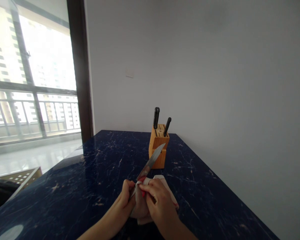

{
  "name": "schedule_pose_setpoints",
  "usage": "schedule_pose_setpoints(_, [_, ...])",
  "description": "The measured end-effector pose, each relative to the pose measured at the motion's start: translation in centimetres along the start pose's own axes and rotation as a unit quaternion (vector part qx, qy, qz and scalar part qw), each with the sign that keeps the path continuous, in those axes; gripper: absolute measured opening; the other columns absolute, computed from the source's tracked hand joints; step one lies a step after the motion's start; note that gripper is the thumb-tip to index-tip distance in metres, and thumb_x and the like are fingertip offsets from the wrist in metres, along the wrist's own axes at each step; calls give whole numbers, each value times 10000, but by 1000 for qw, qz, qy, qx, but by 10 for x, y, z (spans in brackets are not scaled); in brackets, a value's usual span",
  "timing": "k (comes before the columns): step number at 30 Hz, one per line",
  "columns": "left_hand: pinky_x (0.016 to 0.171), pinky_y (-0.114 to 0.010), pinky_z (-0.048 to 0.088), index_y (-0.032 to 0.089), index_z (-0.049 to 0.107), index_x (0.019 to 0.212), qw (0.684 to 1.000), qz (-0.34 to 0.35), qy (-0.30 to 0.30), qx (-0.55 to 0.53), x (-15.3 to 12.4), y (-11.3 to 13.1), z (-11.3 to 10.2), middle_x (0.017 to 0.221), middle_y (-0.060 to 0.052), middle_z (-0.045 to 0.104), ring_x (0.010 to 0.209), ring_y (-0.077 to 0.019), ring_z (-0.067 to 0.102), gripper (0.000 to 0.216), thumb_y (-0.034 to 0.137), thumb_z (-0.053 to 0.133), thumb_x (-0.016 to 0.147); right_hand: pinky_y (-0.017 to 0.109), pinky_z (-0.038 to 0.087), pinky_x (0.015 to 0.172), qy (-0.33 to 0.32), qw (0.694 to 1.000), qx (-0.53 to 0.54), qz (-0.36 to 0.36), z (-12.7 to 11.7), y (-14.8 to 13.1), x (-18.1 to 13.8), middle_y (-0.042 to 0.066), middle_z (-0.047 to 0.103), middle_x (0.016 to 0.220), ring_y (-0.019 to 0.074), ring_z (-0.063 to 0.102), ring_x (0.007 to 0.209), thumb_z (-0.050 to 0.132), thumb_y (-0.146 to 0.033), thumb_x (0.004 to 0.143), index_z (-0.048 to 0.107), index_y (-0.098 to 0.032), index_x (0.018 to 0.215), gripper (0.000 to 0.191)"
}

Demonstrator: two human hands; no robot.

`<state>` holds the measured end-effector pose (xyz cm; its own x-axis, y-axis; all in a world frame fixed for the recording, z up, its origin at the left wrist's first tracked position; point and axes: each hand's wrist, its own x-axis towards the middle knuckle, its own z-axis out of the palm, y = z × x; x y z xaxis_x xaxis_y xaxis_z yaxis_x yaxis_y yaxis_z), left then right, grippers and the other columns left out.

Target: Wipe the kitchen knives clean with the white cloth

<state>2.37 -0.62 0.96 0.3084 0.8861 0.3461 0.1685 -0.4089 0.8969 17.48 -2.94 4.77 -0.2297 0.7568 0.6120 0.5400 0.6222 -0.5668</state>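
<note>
A kitchen knife (152, 161) points up and away to the right, its bare blade in front of the knife block. My left hand (124, 199) is closed at the lower end of the knife, where the handle is hidden by fingers and cloth. My right hand (159, 197) pinches a white cloth (141, 207) with red markings against the base of the blade. Part of the cloth hangs below between both hands, and another part spreads out beyond my right knuckles.
Behind the blade a wooden knife block (155, 144) stands on the dark blue marbled table (110, 156), with black-handled knives (156, 117) in its slots. A pale wall (215, 100) borders the right side. A chair (31, 180) and a large window (45, 66) are at left.
</note>
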Motion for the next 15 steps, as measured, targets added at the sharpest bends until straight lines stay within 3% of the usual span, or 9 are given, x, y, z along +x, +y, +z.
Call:
schedule_pose_setpoints(4, [770,-258,403,213,416,923,999,1,38,11,0,-3,2,867,-12,555,830,-159,518,195,370,457,814,288,438,778,9,1000,-4,1,0,2,1,37,613,890,153,539,869,462,27,705,635,-204,919,359])
schedule_pose_setpoints(9, [779,-278,413,205,430,947,1000,-6,11,-13,0,-3,3,905,-33,571,866,-174,520,230,395,439,820,284,441,772,0,1000,4,-8,0,2,-1,44,609,884,150,539,863,453,20,716,630,-193,932,350])
schedule_pose_setpoints(15, [794,-289,391,212,410,922,1000,-11,22,8,0,-1,2,868,-19,552,832,-166,514,217,398,440,813,282,434,766,14,1000,2,-7,-1,4,-1,19,607,868,145,534,849,461,18,705,625,-220,916,358])
